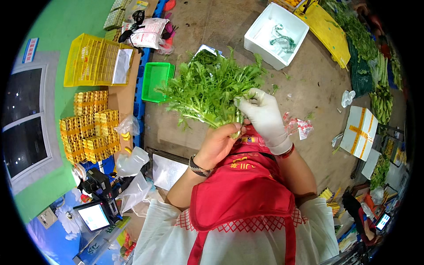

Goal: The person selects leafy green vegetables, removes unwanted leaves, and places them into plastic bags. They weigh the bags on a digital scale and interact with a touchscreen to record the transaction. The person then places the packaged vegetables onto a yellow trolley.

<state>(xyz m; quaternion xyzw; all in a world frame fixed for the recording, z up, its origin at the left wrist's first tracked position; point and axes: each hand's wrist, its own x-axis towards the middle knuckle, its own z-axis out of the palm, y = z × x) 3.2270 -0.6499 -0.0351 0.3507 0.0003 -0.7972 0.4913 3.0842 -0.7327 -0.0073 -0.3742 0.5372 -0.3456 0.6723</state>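
Observation:
A large bunch of leafy greens (pixel 212 89) fans out in front of my red apron (pixel 245 185). My bare left hand (pixel 220 142) is closed around its stems at the lower end. Over the right side of the bunch, my right hand (pixel 263 114), in a white glove, has its fingertips bent against the leaves and stems; whether it pinches a piece is hidden. Behind the bunch, darker greens (pixel 204 57) show at a white container. To the left of the leaves lies a green plastic basket (pixel 157 82).
A white foam box (pixel 276 35) stands on the floor at the upper right. Yellow crates (pixel 96 61) and stacked egg trays (pixel 89 129) line the left side. A taped foam box (pixel 358 133) and heaped vegetables are at the right, with a person (pixel 359 215) at the lower right edge.

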